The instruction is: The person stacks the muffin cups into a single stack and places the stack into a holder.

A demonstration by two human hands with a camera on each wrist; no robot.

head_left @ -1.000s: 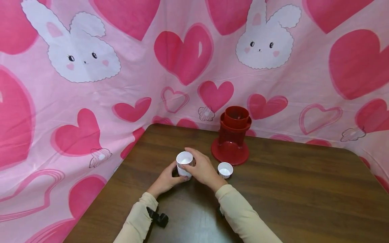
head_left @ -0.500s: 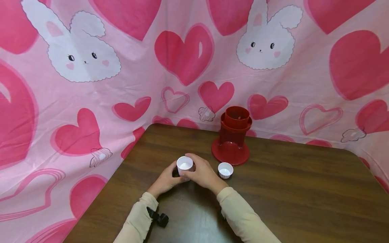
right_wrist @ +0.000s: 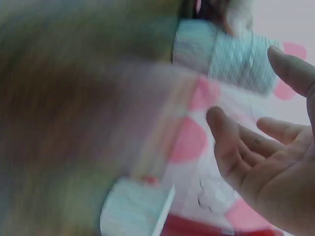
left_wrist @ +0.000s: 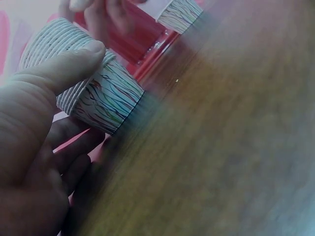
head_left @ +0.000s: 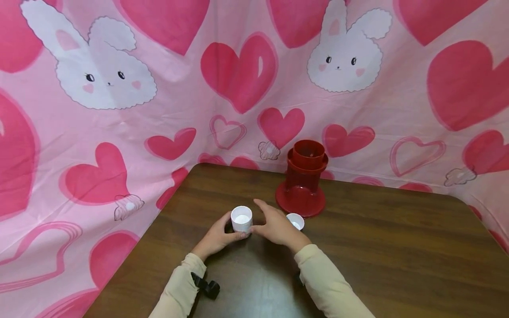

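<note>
Right hand (head_left: pixel 278 226) let go of cup stack (head_left: pixel 241 219), fingers now relaxed beside it; my left hand (head_left: pixel 219 235) grips stack on table (head_left: pixel 381 247); small cup (head_left: pixel 296 221) behind right hand.

The left hand (left_wrist: pixel 34 147) grips a stack of striped paper cups (left_wrist: pixel 93 88).
</note>
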